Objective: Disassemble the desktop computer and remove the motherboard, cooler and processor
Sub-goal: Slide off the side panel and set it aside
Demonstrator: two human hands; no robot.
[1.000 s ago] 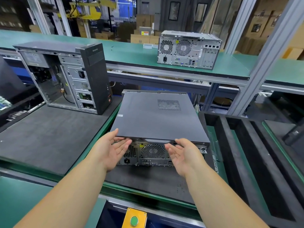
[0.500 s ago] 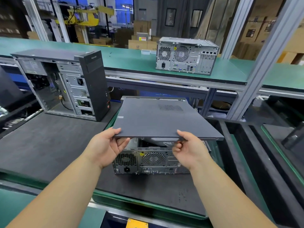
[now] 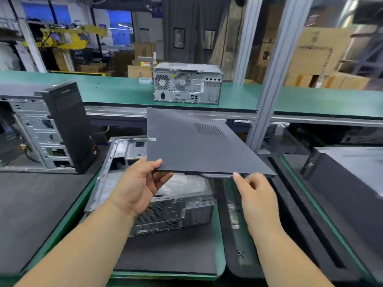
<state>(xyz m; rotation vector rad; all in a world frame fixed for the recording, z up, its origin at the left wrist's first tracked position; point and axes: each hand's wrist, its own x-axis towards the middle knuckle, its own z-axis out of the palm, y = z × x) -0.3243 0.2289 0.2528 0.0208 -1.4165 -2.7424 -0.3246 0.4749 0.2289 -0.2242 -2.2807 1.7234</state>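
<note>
Nearest, two bare forearms reach in from the bottom edge. The left hand (image 3: 138,183) pinches the near left corner of the dark grey side panel (image 3: 199,146), thumb on top, fingers curled under. The right hand (image 3: 253,190) sits at the near edge just right of centre, by the panel's pull recess; one fingertip touches the edge, the other fingers are loosely curled and blurred, so I cannot tell whether it really grips.

The panel is lifted clear and held roughly flat, offset to the right of the desktop computer (image 3: 157,204) lying on its side on a black mat (image 3: 170,255). The left hand is directly above the case's rear face. The case is open on top: silver metal inside, drive cage at the far left, rear fan grille and ports facing the person. The motherboard, cooler and processor are hidden under the panel and hand, or too blurred to pick out. A small pale sticker on the panel's left edge is unreadable.

Right, a black case (image 3: 348,175) is cut off by the frame. Left, an opened black tower (image 3: 62,129) stands upright; its front lettering is illegible. Farther back, a silver tower (image 3: 186,83) stands on the green bench (image 3: 310,100), rear toward us. Behind it are cardboard boxes (image 3: 141,69); one carries a small label with a red and yellow mark, text unreadable.
</note>
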